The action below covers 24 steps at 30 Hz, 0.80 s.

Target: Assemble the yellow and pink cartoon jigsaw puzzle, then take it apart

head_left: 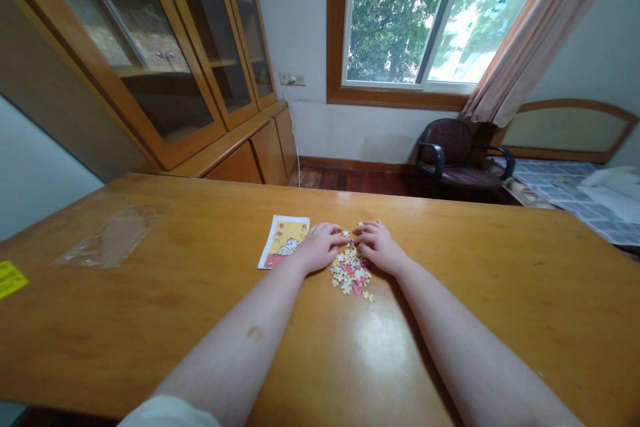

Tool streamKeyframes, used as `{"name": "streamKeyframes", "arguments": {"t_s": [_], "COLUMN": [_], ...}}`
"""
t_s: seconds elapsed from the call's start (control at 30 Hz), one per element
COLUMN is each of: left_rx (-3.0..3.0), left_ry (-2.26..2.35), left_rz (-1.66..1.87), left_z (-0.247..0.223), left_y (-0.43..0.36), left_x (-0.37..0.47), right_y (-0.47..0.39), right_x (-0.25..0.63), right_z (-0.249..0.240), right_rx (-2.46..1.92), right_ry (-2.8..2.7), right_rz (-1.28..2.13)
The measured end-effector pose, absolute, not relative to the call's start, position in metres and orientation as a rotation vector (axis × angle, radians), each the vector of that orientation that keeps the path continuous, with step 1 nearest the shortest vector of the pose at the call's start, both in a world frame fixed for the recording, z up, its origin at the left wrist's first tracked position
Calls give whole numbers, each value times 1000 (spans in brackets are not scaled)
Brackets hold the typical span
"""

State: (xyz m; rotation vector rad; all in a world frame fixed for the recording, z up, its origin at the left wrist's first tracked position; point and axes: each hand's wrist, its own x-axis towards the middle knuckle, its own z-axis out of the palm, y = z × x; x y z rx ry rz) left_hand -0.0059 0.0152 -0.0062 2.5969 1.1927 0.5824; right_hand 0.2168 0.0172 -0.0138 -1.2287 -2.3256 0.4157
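A small heap of jigsaw puzzle pieces (351,271) in yellow, pink and white lies on the wooden table, between and in front of my hands. My left hand (323,245) rests at the heap's left side, fingers stretched toward its far end. From the right, my right hand (381,245) reaches the same far end with its fingers spread, touching or just above a few pieces. Both hands appear to hold nothing. Just left of my left hand lies a picture card (285,241) with a white cartoon animal on yellow and pink; my hand and wrist hide its right edge.
A crumpled clear plastic bag (113,237) lies on the table's left part (165,320), with a yellow label (11,279) at the far left edge. Beyond the table stand a glass-door cabinet (210,107), an office chair (453,153) and a bed (565,193).
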Motion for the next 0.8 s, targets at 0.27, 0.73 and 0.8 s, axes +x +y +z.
{"name": "streamKeyframes", "arguments": {"t_s": [0.27,0.73,0.8], "left_rx": [2584,2589,2595], "left_ry": [1200,1204,1196], "left_rz": [555,555,562], "left_z": [-5,-6,-7], "left_y": [15,16,16], "left_x": [-6,-6,-6], "right_y": [19,14,14], "right_x": [219,217,217], "right_z": [-12,-8,-8], "right_rx": [-1313,-1333,-1356], "right_ry": [-2186,-2347,-2349], "right_rz": [375,332,328]}}
